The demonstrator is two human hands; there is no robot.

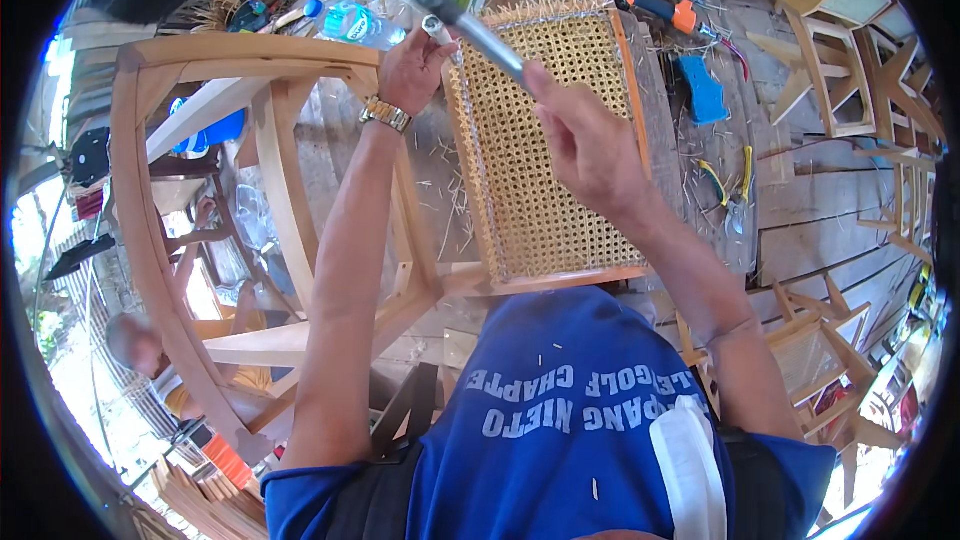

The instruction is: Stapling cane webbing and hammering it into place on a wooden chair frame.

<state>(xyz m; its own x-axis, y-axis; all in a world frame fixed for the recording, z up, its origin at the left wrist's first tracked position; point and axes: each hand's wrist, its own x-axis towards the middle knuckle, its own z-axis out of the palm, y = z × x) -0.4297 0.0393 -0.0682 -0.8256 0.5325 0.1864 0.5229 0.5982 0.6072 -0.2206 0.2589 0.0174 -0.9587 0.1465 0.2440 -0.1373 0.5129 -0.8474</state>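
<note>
My right hand [590, 145] is closed round a hammer [488, 40] with a pale head and a silver and black shaft, raised above the panel's far left part. My left hand [412, 72], wearing a gold watch, pinches a short, pale, cylinder-shaped tool [437, 30] upright by the panel's far left corner. The hammer head is above and left of that tool, apart from it. Before me lies a woven cane panel [550, 140] in a wooden frame [580, 282]. Loose cane ends stick up along its far edge. The tool's lower end is hidden by my fingers.
A wooden chair frame [150, 190] stands left. Beyond it sits another person [200, 330]. A water bottle [365, 25] is near my left hand. At right are an orange and black staple gun [650, 2], a blue block [704, 90], yellow-handled pliers [735, 210] and more chair frames [830, 60].
</note>
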